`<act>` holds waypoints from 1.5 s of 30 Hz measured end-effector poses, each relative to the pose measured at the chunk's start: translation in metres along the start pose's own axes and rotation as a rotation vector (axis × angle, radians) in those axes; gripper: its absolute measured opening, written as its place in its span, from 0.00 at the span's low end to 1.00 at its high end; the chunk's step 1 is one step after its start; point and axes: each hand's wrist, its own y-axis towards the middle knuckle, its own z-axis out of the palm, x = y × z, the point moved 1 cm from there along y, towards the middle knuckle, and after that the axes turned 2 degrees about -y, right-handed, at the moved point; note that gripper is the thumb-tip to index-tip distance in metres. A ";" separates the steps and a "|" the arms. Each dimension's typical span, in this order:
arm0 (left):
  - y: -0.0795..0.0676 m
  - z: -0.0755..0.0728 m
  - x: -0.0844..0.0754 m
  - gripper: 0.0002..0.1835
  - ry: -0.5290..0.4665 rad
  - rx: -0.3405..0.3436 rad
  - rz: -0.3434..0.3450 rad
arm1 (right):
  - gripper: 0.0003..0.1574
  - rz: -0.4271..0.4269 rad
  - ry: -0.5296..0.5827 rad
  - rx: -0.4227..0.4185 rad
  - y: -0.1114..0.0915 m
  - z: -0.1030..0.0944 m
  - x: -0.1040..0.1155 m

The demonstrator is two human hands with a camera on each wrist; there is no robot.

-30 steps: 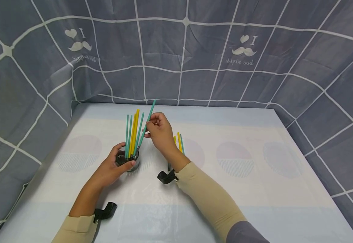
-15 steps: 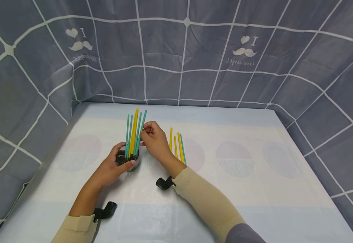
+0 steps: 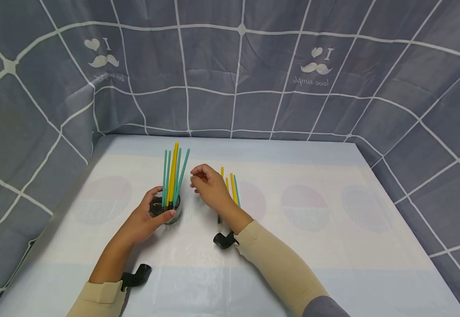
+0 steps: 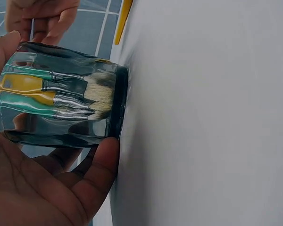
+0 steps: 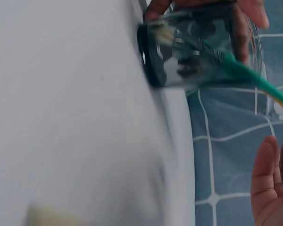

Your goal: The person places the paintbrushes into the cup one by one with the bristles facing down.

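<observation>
Around the work hangs a dark grey cloth curtain with a white grid (image 3: pixel 273 57), behind and on both sides of a white table with faint printed circles (image 3: pixel 313 251). On the table, the left hand (image 3: pixel 144 222) is curled about a dark, see-through glass cup (image 4: pixel 66 129), thumb on the near side. In the cup stand slim teal-handled paintbrushes (image 3: pixel 183 171) and thicker yellow-handled paintbrushes (image 3: pixel 172 176), bristles down and handles up, the outermost teal one leaning to the right.

The right hand (image 3: pixel 211 187) is just beside the handles and apart from them, its fingers loosely bent and holding nothing. Beyond its wrist lie loose yellow-handled brushes (image 3: pixel 233 187) with a loose teal-handled brush (image 3: pixel 237 189) alongside. The right forearm, in a beige sleeve (image 3: pixel 281 259), crosses in front of them, and a black wrist-worn device (image 3: pixel 224 241) covers some of their lower ends, so I can't count them surely.

From the left wrist, pale bristles (image 4: pixel 99 92) show through the glass near its base, while the handles run out of that view. The right wrist's view is smeared; a yellowish blur (image 5: pixel 52 216) at its lower edge may be a brush tip, but I wouldn't swear to it. The right hand's fingers are cut off there by the edge.
</observation>
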 end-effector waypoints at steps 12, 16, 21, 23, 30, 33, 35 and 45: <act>-0.001 -0.003 0.004 0.48 0.003 0.011 0.019 | 0.11 0.125 -0.353 0.010 0.000 -0.068 -0.016; 0.000 -0.002 0.004 0.48 -0.005 0.009 0.019 | 0.09 0.167 -0.428 0.021 0.001 -0.084 -0.020; 0.000 -0.001 0.004 0.48 0.004 0.010 -0.002 | 0.10 0.224 -0.529 0.043 0.001 -0.095 -0.023; 0.000 -0.001 0.004 0.49 0.006 0.009 -0.010 | 0.10 0.240 -0.579 0.049 0.001 -0.098 -0.025; 0.000 -0.001 0.004 0.49 0.008 0.007 -0.019 | 0.10 0.299 -0.750 0.083 -0.001 -0.102 -0.029; 0.000 -0.001 0.004 0.49 0.008 0.005 -0.018 | 0.10 0.327 -0.775 0.096 -0.001 -0.103 -0.031; 0.000 -0.001 0.004 0.49 0.003 0.008 -0.020 | 0.09 0.341 -0.785 0.103 0.000 -0.103 -0.034; 0.000 -0.001 0.004 0.48 0.004 0.001 -0.019 | 0.08 0.352 -0.788 0.132 0.002 -0.102 -0.040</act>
